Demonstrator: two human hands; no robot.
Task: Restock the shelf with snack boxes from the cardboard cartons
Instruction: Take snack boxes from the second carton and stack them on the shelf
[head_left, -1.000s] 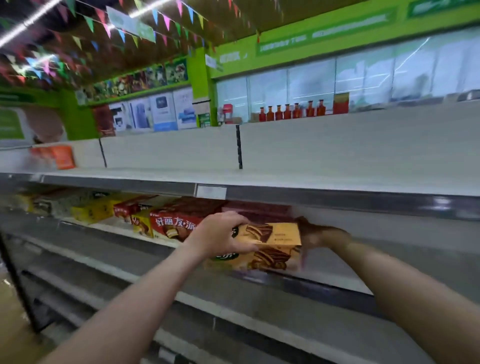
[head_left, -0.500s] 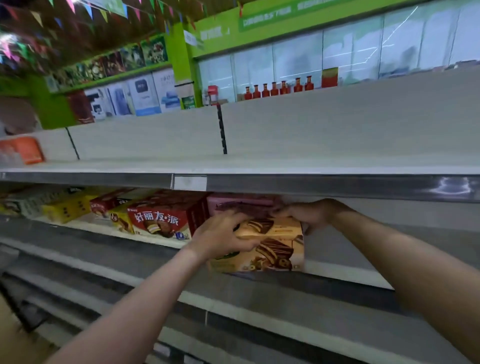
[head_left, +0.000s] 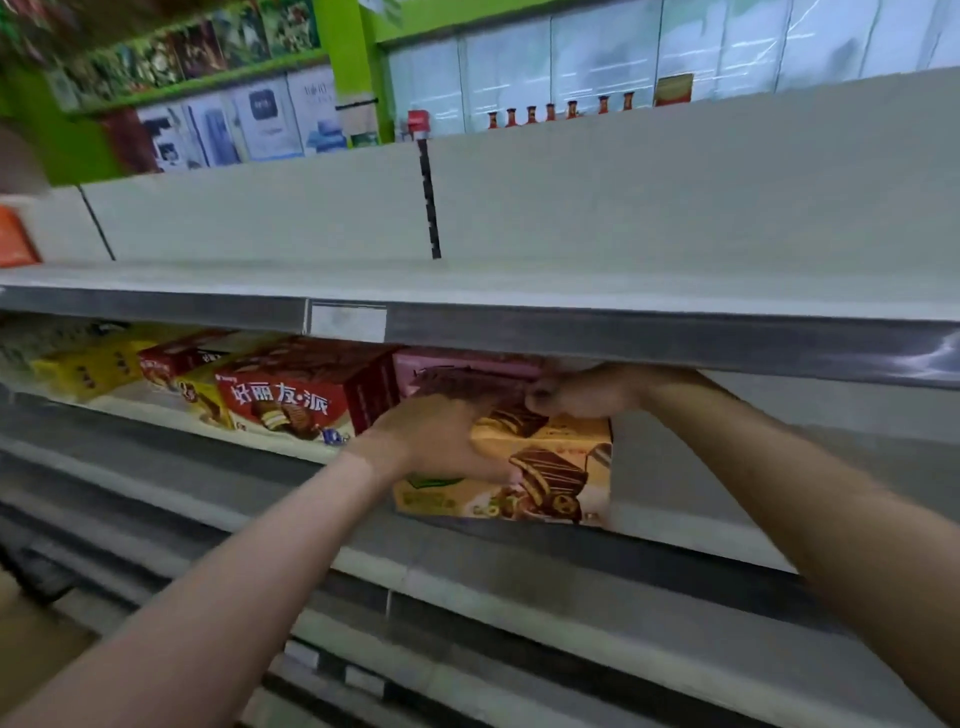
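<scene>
Shelf partly stocked at centre frame; left hand and right hand grip a tan rectangular cardboard snack box, space remaining right.

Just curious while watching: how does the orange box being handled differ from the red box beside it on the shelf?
The orange box stands at the shelf edge with the left hand and right hand on it; no hand touches the red box. The red box bears large white lettering; on the orange box none is legible. Both picture chocolate-coated cakes and share one shelf.
</scene>
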